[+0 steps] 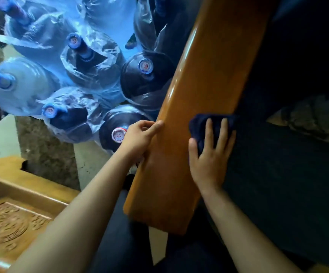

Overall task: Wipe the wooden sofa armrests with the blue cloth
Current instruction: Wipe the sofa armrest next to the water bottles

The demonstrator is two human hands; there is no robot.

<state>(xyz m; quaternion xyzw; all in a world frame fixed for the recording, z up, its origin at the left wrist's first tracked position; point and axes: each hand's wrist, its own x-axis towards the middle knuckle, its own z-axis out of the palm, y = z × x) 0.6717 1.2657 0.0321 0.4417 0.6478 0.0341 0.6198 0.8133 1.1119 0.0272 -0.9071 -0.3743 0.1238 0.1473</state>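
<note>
A glossy orange-brown wooden armrest (203, 89) runs from the bottom centre up to the top right. A dark blue cloth (200, 125) lies bunched on its right edge, halfway along. My right hand (211, 154) presses flat on the cloth with straight, spread fingers. My left hand (140, 136) holds the armrest's left edge, with its thumb on top and its fingers curled under the side. The dark sofa seat (281, 174) lies to the right of the armrest.
Several large blue water bottles (146, 77), some wrapped in clear plastic, stand packed together left of the armrest. A carved wooden furniture piece (12, 219) sits at the bottom left. A patterned cushion (313, 119) lies on the sofa at the right.
</note>
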